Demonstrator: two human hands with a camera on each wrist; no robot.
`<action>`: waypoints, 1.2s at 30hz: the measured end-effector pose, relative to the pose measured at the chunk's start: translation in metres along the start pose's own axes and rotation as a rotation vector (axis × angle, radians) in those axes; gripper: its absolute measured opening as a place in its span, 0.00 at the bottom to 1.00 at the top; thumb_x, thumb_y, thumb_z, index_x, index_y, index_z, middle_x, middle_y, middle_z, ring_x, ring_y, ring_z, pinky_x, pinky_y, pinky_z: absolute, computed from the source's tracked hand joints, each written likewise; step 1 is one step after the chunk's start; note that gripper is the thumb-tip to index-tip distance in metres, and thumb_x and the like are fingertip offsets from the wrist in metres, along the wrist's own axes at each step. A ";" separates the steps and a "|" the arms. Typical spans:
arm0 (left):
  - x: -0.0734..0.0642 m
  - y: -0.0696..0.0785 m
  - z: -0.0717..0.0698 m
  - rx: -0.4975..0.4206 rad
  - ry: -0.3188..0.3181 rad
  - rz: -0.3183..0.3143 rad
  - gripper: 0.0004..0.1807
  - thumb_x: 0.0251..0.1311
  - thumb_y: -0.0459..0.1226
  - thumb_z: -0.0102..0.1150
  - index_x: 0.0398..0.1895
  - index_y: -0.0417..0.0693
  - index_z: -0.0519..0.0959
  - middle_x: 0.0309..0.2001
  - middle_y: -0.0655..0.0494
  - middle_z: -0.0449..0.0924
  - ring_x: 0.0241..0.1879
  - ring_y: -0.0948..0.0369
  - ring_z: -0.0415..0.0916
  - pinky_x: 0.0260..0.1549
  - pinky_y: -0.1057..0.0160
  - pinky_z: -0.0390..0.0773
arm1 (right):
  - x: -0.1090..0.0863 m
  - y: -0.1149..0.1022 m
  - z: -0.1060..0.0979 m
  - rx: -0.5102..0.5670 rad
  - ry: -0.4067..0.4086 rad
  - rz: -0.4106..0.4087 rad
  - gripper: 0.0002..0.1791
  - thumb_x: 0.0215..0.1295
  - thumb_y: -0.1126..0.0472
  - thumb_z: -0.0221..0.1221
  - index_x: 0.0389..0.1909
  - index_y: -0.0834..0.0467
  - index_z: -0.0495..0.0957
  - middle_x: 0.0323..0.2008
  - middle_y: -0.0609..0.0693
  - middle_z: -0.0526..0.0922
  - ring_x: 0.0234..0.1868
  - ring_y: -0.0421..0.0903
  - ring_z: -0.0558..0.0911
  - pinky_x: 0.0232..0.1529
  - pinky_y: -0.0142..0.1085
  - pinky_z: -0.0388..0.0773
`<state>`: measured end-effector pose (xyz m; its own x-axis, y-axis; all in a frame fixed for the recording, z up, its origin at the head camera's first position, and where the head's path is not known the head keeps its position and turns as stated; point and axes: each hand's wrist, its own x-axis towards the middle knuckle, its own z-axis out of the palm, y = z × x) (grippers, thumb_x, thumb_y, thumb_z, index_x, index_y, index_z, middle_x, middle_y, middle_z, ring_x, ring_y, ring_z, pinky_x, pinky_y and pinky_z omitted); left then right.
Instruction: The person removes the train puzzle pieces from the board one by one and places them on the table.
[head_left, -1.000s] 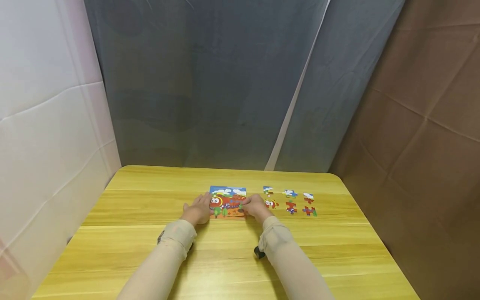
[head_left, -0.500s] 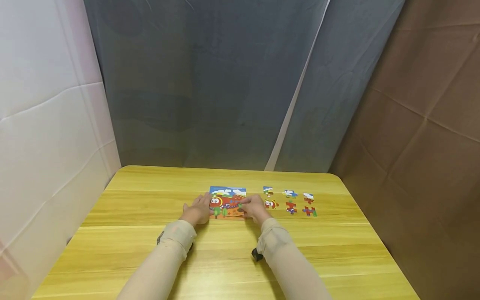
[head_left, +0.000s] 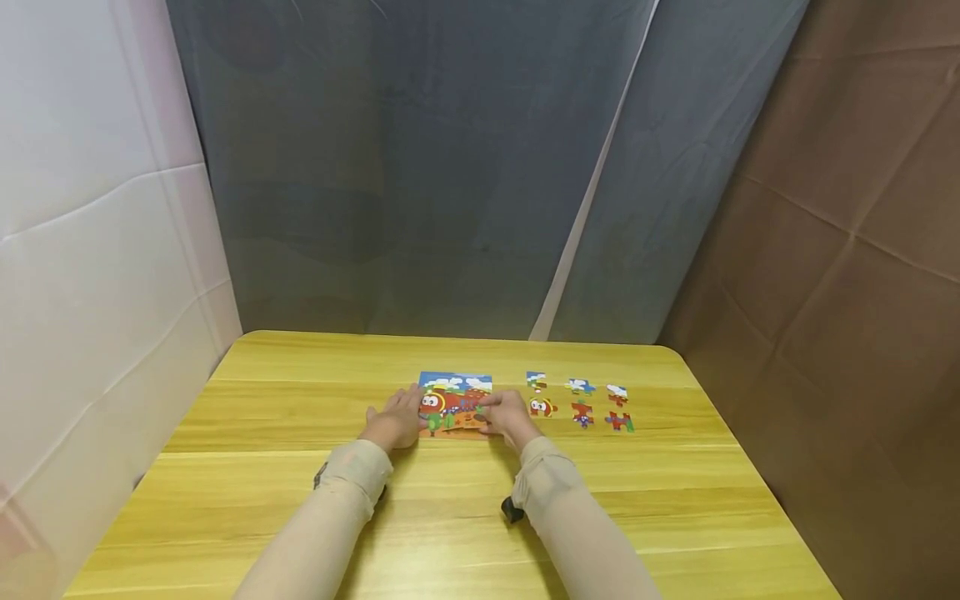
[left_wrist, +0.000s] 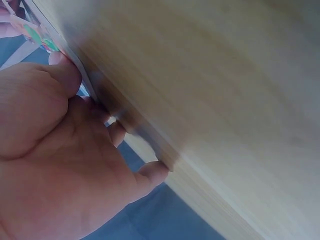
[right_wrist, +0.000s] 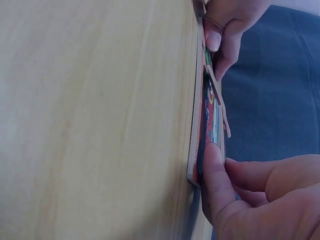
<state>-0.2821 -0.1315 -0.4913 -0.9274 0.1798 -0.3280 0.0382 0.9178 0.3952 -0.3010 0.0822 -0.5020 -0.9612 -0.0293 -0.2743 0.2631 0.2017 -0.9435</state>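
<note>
A jigsaw puzzle (head_left: 454, 383) with a red cartoon face, clouds and green trees lies in its board (head_left: 430, 434) at the table's middle. At its left edge rests my left hand (head_left: 396, 419), fingers spread; in the left wrist view its thumb (left_wrist: 65, 71) is at the board's edge and other fingertips touch the tabletop. On the right side, my right hand (head_left: 510, 417) pinches a puzzle piece between thumb and fingers, largely hidden by the hand. Seen from the right wrist, a joined strip of pieces (right_wrist: 218, 97) tilts up out of the board, its other end near the left thumb.
Several loose puzzle pieces lie in two rows right of the board, among them a red face piece (head_left: 541, 407) and a blue cloud piece (head_left: 581, 387). The wooden table (head_left: 300, 400) ends at a grey curtain (head_left: 420, 183) behind.
My right hand has shifted slightly left. The lower strip of the puzzle has risen further, with a dark gap under it. The left hand stays in place.
</note>
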 end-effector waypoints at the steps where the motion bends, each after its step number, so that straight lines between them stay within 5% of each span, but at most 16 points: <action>1: 0.000 0.000 0.000 0.000 0.000 0.000 0.37 0.79 0.44 0.45 0.83 0.47 0.44 0.83 0.47 0.36 0.80 0.46 0.36 0.68 0.25 0.36 | 0.000 0.000 0.000 0.000 -0.002 -0.001 0.13 0.67 0.80 0.53 0.50 0.72 0.80 0.53 0.65 0.80 0.41 0.53 0.84 0.39 0.38 0.87; 20: 0.002 0.002 -0.001 -0.014 0.009 0.002 0.37 0.78 0.44 0.46 0.83 0.47 0.45 0.83 0.47 0.37 0.80 0.45 0.36 0.68 0.25 0.35 | 0.003 0.000 -0.009 -0.040 0.072 0.012 0.16 0.68 0.80 0.51 0.51 0.70 0.81 0.51 0.62 0.81 0.41 0.50 0.83 0.34 0.32 0.85; 36: 0.002 -0.003 0.002 -0.008 0.000 0.010 0.37 0.79 0.44 0.45 0.83 0.47 0.44 0.83 0.47 0.36 0.80 0.46 0.35 0.68 0.25 0.34 | 0.000 0.004 -0.021 -0.031 0.037 0.013 0.16 0.70 0.77 0.52 0.54 0.70 0.81 0.52 0.64 0.81 0.41 0.50 0.85 0.36 0.35 0.86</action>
<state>-0.2831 -0.1329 -0.4945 -0.9269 0.1892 -0.3242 0.0444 0.9129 0.4057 -0.3018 0.1036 -0.5017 -0.9604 0.0095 -0.2785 0.2730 0.2322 -0.9336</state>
